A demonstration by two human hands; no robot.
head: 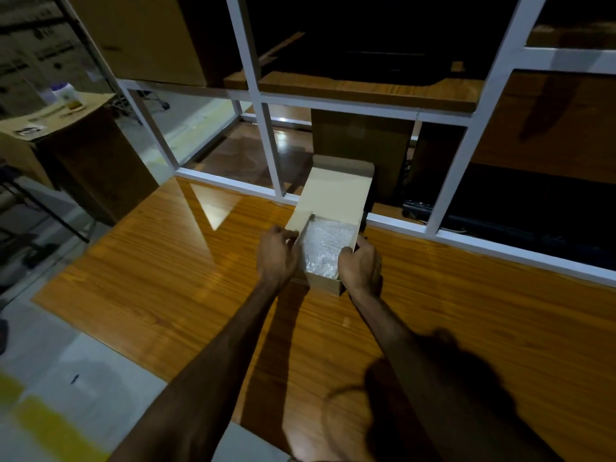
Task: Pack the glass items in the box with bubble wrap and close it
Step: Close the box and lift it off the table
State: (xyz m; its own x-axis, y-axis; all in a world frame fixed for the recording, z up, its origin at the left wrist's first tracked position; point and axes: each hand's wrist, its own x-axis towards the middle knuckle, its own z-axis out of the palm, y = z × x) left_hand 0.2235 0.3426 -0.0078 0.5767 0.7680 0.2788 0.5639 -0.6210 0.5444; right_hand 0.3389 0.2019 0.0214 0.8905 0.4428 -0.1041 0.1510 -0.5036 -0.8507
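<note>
Closing box (325, 283) | left hand (278, 253) pinches side flap (297, 224), right hand (361, 266) grips right wall | bubble wrap (321, 245) soft, likely hides fragile glass; thin card, hold walls, fold lid (336, 195) gently

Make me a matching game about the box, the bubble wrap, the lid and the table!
Things:
1. box
2. bubble wrap
3. lid
4. table

States:
A. shiny orange wood
B. standing open, leaning back
C. inside the box
D. held by the left hand and right hand

Pairs: 1-D, 2-C, 3-B, 4-A
</note>
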